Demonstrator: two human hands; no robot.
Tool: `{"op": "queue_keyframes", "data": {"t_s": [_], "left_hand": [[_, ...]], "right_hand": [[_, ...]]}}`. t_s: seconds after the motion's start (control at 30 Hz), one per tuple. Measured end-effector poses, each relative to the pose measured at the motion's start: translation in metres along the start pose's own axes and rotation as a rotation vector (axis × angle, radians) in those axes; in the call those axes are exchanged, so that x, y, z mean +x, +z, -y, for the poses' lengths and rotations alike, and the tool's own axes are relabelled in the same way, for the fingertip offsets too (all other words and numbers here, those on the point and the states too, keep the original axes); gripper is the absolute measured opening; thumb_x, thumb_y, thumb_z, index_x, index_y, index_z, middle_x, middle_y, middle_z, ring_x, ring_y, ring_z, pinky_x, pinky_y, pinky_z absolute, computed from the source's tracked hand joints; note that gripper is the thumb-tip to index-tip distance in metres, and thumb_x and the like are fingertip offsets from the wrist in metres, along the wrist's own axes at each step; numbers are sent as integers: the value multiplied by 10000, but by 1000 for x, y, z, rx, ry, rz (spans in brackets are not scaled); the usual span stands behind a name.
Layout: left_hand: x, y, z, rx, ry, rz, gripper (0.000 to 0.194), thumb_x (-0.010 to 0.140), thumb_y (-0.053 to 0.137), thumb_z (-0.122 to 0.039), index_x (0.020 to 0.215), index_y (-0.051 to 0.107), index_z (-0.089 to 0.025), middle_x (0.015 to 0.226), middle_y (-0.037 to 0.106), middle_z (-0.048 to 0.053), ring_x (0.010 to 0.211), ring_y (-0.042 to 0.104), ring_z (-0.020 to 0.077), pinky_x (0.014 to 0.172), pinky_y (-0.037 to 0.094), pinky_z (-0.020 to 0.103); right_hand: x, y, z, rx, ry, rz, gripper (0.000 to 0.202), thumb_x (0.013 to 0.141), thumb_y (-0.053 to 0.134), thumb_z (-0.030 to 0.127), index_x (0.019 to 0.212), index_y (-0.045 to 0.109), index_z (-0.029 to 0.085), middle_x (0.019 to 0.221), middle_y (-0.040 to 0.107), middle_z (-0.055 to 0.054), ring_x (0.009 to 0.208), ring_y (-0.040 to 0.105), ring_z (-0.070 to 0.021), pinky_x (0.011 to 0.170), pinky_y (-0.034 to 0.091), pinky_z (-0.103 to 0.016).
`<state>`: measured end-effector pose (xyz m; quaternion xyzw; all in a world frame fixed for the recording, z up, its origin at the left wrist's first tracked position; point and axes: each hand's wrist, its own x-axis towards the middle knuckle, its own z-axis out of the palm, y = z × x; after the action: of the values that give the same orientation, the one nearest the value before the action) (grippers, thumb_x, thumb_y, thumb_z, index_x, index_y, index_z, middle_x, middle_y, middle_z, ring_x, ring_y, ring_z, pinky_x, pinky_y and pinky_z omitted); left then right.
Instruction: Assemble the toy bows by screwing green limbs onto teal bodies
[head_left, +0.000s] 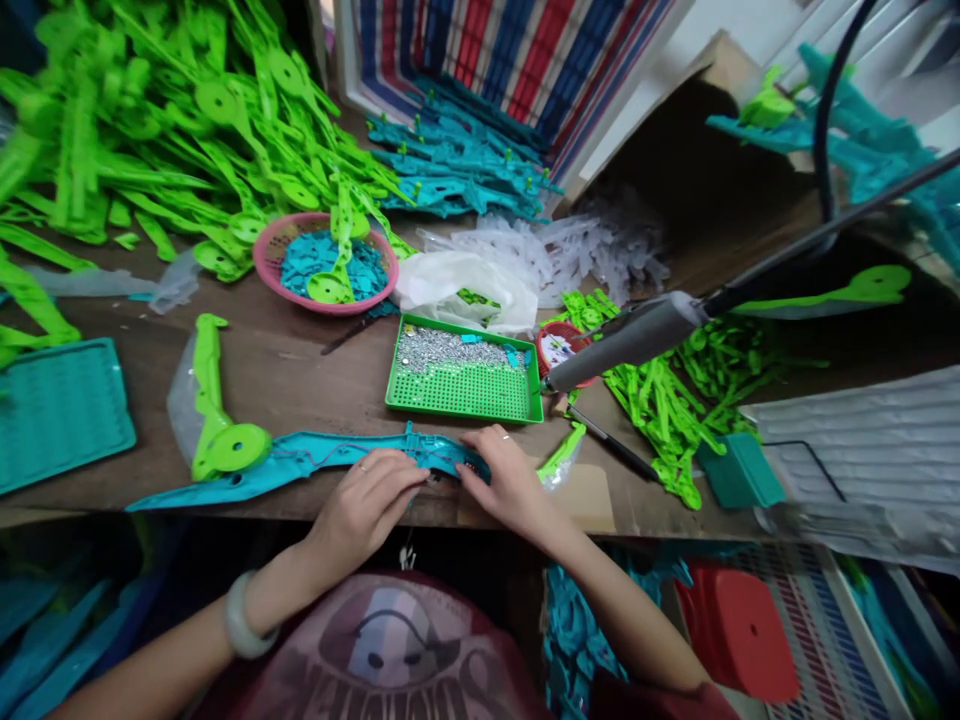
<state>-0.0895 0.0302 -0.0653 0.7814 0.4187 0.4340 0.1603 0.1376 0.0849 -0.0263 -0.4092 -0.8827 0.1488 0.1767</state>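
Observation:
A long blue plastic part (300,455), curved and open on top with a thin wire along its inside, lies across the table's front edge. My left hand (371,500) pinches the part near its middle, fingertips together; whether a small piece sits in them is hidden. Wrapped round the curved right end of the part is my right hand (506,485), thumb at the near side. A green plastic arm with a round disc (238,447) and a clear fin rests at the part's left end. Beyond the right hand, a smaller green piece (561,455) points up and right.
A green tray of screws (465,392) stands just behind the hands. A pink basket (262,255) holds small blue pieces. Green parts (150,130) pile up at the left. A grey-sleeved rod (630,340) slants in from the right, above a black-handled tool (619,447).

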Motion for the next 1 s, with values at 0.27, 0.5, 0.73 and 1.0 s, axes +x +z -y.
{"op": "queue_keyframes", "data": {"t_s": [0.27, 0.5, 0.73, 1.0], "left_hand": [[-1, 4, -4, 89, 55, -22, 281, 917, 523, -32, 1072, 680, -207, 960, 641, 75, 956, 607, 220, 844, 548, 382], [-16, 3, 0, 284, 309, -48, 320, 931, 524, -22, 1176, 681, -158, 880, 682, 63, 806, 633, 185, 743, 536, 327], [-20, 3, 2, 203, 294, -20, 366, 948, 490, -10, 1248, 646, -152, 969, 707, 85, 944, 690, 183, 865, 574, 301], [-23, 5, 4, 111, 221, -31, 288, 935, 548, -20, 1175, 661, -129, 993, 694, 97, 913, 693, 171, 800, 573, 262]], "right_hand": [[4, 17, 11, -283, 65, 56, 95, 936, 545, 124, 984, 612, 169, 900, 611, -83, 875, 517, -249, 745, 474, -364], [15, 19, 14, -315, 71, 112, 113, 921, 564, 89, 860, 596, 179, 878, 597, -73, 874, 469, -238, 745, 431, -345], [11, 10, 8, -97, 68, 30, 165, 989, 475, 114, 1000, 636, 148, 909, 603, -84, 900, 488, -235, 829, 459, -365], [9, -6, 8, 372, 142, 59, 276, 927, 607, 132, 1201, 592, 164, 1143, 540, -94, 961, 574, -166, 816, 522, -291]]}}
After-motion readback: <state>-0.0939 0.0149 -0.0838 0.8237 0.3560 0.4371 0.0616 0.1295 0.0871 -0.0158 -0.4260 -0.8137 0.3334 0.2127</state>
